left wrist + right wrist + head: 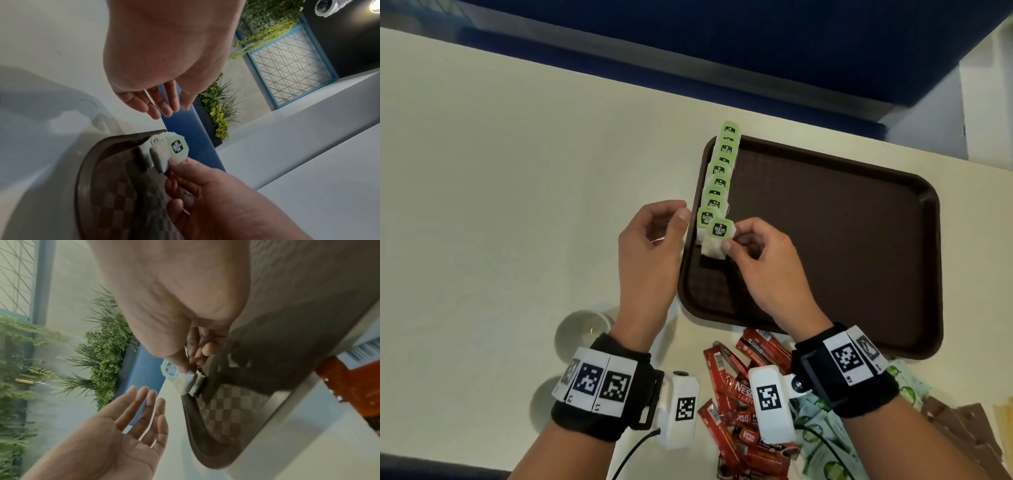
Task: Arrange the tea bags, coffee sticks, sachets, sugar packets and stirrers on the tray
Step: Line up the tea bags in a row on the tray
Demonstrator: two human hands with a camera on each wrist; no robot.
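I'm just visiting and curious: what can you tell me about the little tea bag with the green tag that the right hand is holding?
The white paper tea bag with the green tag is a small pale pouch under a green tag with a dark logo. The right hand pinches it by thumb and fingertip at the near end of the row of matching tea bags, along the left edge of the brown plastic tray, beside the last bag.

Materials, finishes
Matt brown plastic tray (825, 219), checker-textured; paper tea bags (717, 192); glossy foil coffee sticks (736, 383); smooth tabletop (517, 171).
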